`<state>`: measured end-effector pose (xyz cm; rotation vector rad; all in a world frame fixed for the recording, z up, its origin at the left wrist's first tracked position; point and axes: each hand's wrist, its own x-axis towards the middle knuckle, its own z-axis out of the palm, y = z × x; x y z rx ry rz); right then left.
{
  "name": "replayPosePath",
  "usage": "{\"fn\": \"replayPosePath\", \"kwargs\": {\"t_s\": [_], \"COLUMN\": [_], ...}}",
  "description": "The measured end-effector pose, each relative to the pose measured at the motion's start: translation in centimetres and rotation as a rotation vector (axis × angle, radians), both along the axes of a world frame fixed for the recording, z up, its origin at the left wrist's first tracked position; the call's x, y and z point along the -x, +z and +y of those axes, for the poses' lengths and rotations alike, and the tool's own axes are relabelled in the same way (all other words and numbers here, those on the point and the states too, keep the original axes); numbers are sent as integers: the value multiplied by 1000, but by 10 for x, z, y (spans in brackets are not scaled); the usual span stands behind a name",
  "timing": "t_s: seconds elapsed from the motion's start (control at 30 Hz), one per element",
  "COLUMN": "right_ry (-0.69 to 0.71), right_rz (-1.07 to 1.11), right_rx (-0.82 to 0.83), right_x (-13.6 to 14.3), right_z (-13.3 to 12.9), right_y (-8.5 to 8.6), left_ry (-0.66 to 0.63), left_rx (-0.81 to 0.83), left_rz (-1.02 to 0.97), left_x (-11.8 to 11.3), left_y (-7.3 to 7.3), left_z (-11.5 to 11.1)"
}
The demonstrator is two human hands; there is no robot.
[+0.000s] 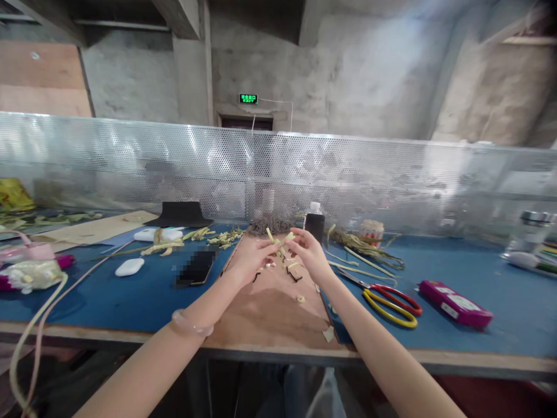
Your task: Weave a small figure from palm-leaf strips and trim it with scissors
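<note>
Strips [270, 234] sit between the left hand [257, 254] and right hand [308, 251], which are close together, fingertips of each pinched on them. Gripping near the crossing and working in small, even moves would likely suit. The left strip's long axis points away from the hands, leaning left; the right-hand end tilts away rightward, towards the grey pile [270, 225] beyond.

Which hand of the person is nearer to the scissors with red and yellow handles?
Right: the right hand is beyond and left of the scissors; the left hand is farther left.
</note>
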<state>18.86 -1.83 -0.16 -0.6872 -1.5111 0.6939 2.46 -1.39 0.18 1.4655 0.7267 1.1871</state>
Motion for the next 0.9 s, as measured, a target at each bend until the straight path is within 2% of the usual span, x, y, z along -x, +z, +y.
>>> {"fn": "replayPosePath", "kwargs": {"t_s": [0.13,0.33,0.77,0.9], "right_ry": [117,182,149,148], "right_rz": [-23,-23,69,96], "right_rx": [45,82,123,125], "right_x": [-3,-4,-4,-5], "right_z": [3,5,7,11], "right_y": [-1,-4,-7,-9], "left_ry": [-30,-31,4,35], "left_rx": [-13,-4,110,39], "left_rz": [10,16,7,22], "left_x": [0,-1,-4,-5], "left_y": [1,-1,2,2], "left_z": [-1,-1,-4,-4]}}
